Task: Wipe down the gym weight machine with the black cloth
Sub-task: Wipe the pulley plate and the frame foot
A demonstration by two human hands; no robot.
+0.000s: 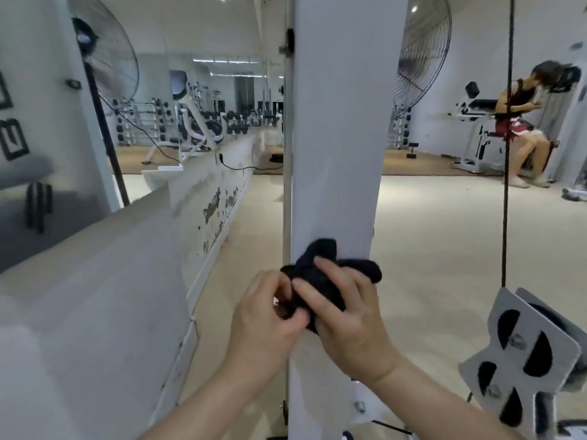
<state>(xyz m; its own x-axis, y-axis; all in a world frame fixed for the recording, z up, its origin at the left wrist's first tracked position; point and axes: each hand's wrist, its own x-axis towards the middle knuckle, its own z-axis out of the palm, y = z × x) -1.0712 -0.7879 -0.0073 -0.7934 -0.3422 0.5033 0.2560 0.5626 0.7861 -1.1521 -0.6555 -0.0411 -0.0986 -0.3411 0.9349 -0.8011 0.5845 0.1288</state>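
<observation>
Where the white upright post [333,138] of the weight machine rises through the middle of the view, pale floor [428,249] lies open to its right, bounded farther right by a thin black cable [505,185] hanging down to a grey pulley bracket [527,354]. To the post's left a narrower strip of floor runs along a low white wall [190,201] with peeling paint, mirrors above it. A standing fan [104,52] is at the upper left, and a person [527,122] sits on another machine well apart at the far right.

The black cloth [320,274] is bunched against the front face of the post, low down, spanning it nearly from the left edge to the right edge. The right hand [346,315] lies over the cloth with fingers spread and curled into its folds, pressing it to the post. The left hand [266,315], just beside it at the post's left edge, pinches a fold of the cloth between thumb and curled fingers. Both grips are clamped on the cloth.
</observation>
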